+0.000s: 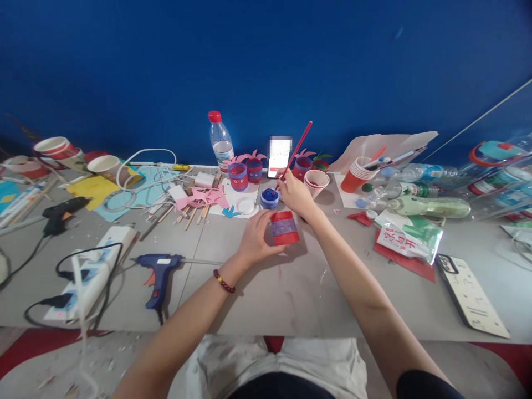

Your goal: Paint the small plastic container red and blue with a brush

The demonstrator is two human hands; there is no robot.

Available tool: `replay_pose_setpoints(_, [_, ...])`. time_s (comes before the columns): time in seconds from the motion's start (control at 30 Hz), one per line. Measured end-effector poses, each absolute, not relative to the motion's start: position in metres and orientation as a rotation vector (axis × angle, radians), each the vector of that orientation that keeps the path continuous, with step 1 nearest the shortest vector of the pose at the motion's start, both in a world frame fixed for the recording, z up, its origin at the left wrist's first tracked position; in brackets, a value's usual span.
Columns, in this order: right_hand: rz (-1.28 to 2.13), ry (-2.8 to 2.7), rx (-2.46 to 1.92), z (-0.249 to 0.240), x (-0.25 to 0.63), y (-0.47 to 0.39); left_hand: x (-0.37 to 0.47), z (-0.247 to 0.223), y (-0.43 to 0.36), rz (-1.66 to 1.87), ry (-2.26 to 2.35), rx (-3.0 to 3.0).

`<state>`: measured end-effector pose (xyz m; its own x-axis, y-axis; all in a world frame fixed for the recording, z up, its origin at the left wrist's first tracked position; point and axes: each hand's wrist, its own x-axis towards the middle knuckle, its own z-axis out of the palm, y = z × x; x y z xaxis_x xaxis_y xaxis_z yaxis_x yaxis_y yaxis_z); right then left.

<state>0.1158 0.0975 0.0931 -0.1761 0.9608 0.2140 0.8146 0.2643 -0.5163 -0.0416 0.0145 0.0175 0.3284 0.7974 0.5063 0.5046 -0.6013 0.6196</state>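
Observation:
My left hand (pixel 256 237) grips a small cup (pixel 285 228) painted red at both ends with a purple band round its middle. The cup lies tilted on its side just above the table. In my right hand (pixel 296 193) is a red-handled paintbrush (pixel 300 145), its tip down in a small jar of blue paint (pixel 270 198). Left of the jar lies a round white lid (pixel 245 206). Behind stand several painted cups (pixel 238 176) with eyes and pink paper tops. A white paper cup (pixel 316 182) is beside my right wrist.
A lit phone (pixel 280 155) leans on the blue wall near a water bottle (pixel 221 141). At left are a blue glue gun (pixel 158 277), a power strip (pixel 93 277) and pink paper scraps (pixel 203 197). At right are red cups (pixel 358 174), plastic bottles (pixel 432 206) and another phone (pixel 472 296).

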Motion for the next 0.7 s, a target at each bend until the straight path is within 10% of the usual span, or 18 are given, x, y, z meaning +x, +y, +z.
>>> replay_pose_setpoints(0.7, [1.209,-1.318,-0.877,0.119,0.168,0.052,-0.041,0.015,0.015,1.365,1.366,2.206])
